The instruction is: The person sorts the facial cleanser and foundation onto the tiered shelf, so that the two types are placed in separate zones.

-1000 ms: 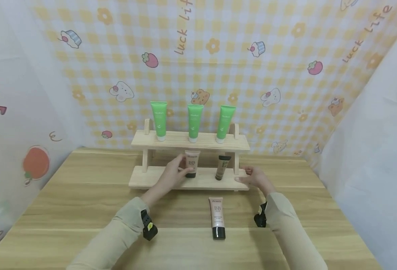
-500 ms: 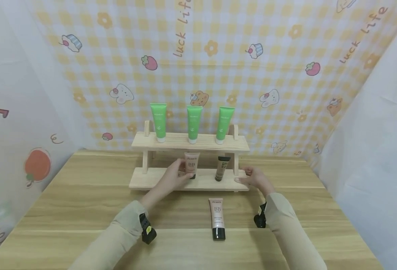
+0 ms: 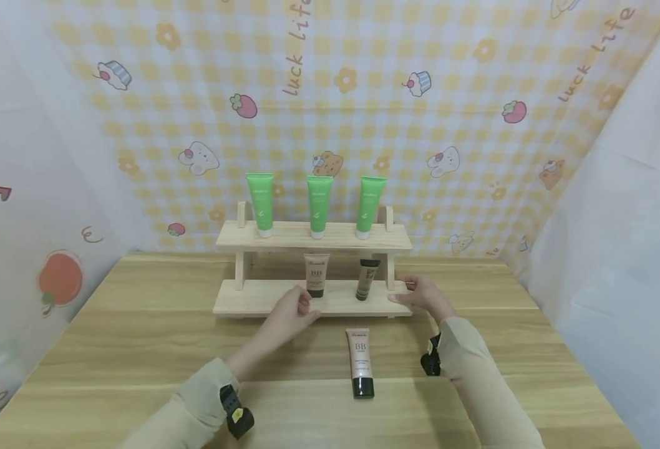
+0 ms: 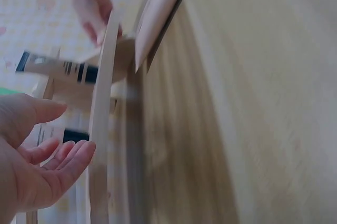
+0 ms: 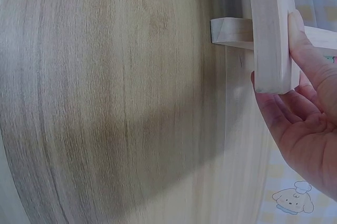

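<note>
A two-tier wooden rack (image 3: 274,305) stands at the back of the table. On its lower shelf a pink BB cream tube (image 3: 316,274) stands upright on its black cap, beside a slimmer brown tube with a dark top (image 3: 366,279). My left hand (image 3: 289,315) is just in front of the BB cream tube, apart from it, with loosely bent fingers and nothing between them. My right hand (image 3: 422,297) grips the right end of the lower shelf, thumb on top and fingers underneath, as the right wrist view shows. Another BB cream tube (image 3: 360,362) lies on the table before the rack.
Along the upper shelf stand a left green tube (image 3: 261,204), a middle green tube (image 3: 319,206) and a right green tube (image 3: 370,207). Behind the rack hangs a yellow checked cloth (image 3: 285,137). White sheets close off both sides of the wooden table (image 3: 156,355).
My left hand has let go of the BB cream tube on the lower shelf and drawn back toward me. The tube stays standing. My right hand keeps its hold on the shelf end.
</note>
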### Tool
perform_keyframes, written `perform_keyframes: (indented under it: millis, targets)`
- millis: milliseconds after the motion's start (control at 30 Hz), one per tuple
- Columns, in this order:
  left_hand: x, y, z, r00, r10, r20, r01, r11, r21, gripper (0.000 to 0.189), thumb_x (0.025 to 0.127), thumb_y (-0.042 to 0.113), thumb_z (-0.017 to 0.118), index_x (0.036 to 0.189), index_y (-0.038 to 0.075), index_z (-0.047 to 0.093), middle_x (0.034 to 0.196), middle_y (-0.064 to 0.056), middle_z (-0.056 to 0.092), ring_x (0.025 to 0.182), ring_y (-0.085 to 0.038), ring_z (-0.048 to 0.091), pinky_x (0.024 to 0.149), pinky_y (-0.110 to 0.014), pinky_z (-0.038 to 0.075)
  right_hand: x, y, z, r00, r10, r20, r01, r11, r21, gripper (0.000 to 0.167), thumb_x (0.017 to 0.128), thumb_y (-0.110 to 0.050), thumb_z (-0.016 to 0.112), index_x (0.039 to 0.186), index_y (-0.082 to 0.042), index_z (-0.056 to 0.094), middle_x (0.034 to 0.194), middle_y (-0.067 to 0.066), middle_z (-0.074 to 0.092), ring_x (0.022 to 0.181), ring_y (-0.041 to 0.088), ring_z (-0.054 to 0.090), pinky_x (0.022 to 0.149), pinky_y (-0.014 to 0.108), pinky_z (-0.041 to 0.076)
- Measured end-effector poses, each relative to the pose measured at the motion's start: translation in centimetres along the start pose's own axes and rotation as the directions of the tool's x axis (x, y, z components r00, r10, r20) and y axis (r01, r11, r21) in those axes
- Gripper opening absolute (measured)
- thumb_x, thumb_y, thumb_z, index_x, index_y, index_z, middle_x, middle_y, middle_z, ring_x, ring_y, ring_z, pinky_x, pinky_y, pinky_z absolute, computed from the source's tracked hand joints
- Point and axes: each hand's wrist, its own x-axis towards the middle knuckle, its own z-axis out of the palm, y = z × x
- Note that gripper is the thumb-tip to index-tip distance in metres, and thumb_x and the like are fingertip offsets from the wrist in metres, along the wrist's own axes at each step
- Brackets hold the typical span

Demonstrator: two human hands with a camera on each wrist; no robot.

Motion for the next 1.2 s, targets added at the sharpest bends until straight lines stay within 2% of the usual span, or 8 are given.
perform_keyframes:
  millis: [167,233,300,433,567,767,933,1200]
  targets:
    - [-1.3,0.6,1.9,0.995,0.038,0.092,-0.038,0.999,-0.003,0.034,0.08,0.013,0.067,0.105,-0.003,0.052,0.098,-0.015,0.059,0.085,-0.022,0.058,0.076,-0.033,0.054,0.0,-0.1,0.0,1.0,0.007,0.004,-0.007,1.0,-0.021,0.074,0.08,-0.031,0.07,0.136,0.002,0.035,0.139,0.03,0.034,0.129,0.043,0.034,0.107,0.049,0.032]
    - [-1.6,0.9,2.8,0.991,0.032,0.133,-0.033,0.999,0.004,0.034,0.079,0.011,0.067,0.106,-0.005,0.051,0.096,-0.016,0.059,0.083,-0.022,0.058,0.074,-0.033,0.053,0.0,-0.1,0.1,1.0,0.012,0.003,-0.012,1.0,-0.022,0.073,0.08,-0.031,0.07,0.136,0.001,0.036,0.139,0.029,0.034,0.129,0.043,0.034,0.108,0.049,0.032]
    - [-1.8,1.3,3.7,0.984,-0.001,0.176,0.0,1.0,0.006,0.039,0.079,0.013,0.067,0.108,-0.006,0.049,0.092,-0.015,0.059,0.078,-0.022,0.057,0.068,-0.032,0.052,0.1,-0.1,0.1,1.0,0.006,0.003,-0.006,1.0,-0.025,0.073,0.08,-0.03,0.07,0.135,0.002,0.036,0.139,0.03,0.035,0.129,0.043,0.034,0.108,0.049,0.032]
    - [-2.1,2.3,5.5,0.964,-0.116,0.24,0.126,0.992,-0.027,0.056,0.078,0.025,0.07,0.115,-0.008,0.043,0.079,-0.01,0.056,0.062,-0.017,0.051,0.051,-0.026,0.045,0.2,-0.1,0.1,1.0,-0.005,-0.001,0.005,1.0,-0.021,0.071,0.08,-0.027,0.07,0.135,0.003,0.036,0.138,0.031,0.035,0.128,0.043,0.035,0.107,0.048,0.033]
    - [-2.2,2.8,7.0,0.96,-0.154,0.233,0.173,0.983,-0.065,0.063,0.072,0.025,0.075,0.112,-0.01,0.041,0.076,-0.009,0.053,0.06,-0.017,0.05,0.047,-0.027,0.045,0.3,0.0,0.1,1.0,-0.013,-0.002,0.013,1.0,-0.015,0.07,0.08,-0.026,0.07,0.135,0.004,0.036,0.138,0.031,0.035,0.128,0.043,0.035,0.107,0.048,0.034]
    - [-2.5,2.5,8.6,0.977,-0.099,0.187,0.113,0.991,-0.066,0.054,0.064,0.016,0.08,0.1,-0.007,0.049,0.081,-0.011,0.054,0.066,-0.018,0.054,0.055,-0.028,0.049,0.0,0.0,0.3,1.0,-0.023,-0.002,0.023,1.0,-0.01,0.07,0.08,-0.026,0.07,0.134,0.005,0.037,0.137,0.032,0.035,0.128,0.043,0.035,0.107,0.048,0.034]
    - [-2.9,2.2,9.1,0.977,-0.112,0.181,0.126,0.99,-0.067,0.047,0.065,0.015,0.079,0.099,-0.005,0.053,0.081,-0.009,0.055,0.066,-0.017,0.055,0.054,-0.027,0.049,0.0,0.0,0.6,1.0,-0.019,-0.005,0.019,1.0,-0.014,0.07,0.079,-0.027,0.071,0.133,0.005,0.039,0.136,0.032,0.037,0.127,0.044,0.037,0.106,0.048,0.035]
    - [-3.0,2.6,9.8,0.984,-0.017,0.178,0.038,0.992,-0.118,0.053,0.068,0.006,0.073,0.113,-0.006,0.047,0.09,-0.01,0.057,0.068,-0.014,0.056,0.057,-0.023,0.05,0.0,0.2,0.3,1.0,-0.027,-0.008,0.027,1.0,-0.005,0.072,0.079,-0.028,0.071,0.135,0.003,0.037,0.138,0.032,0.035,0.128,0.044,0.035,0.106,0.048,0.034]
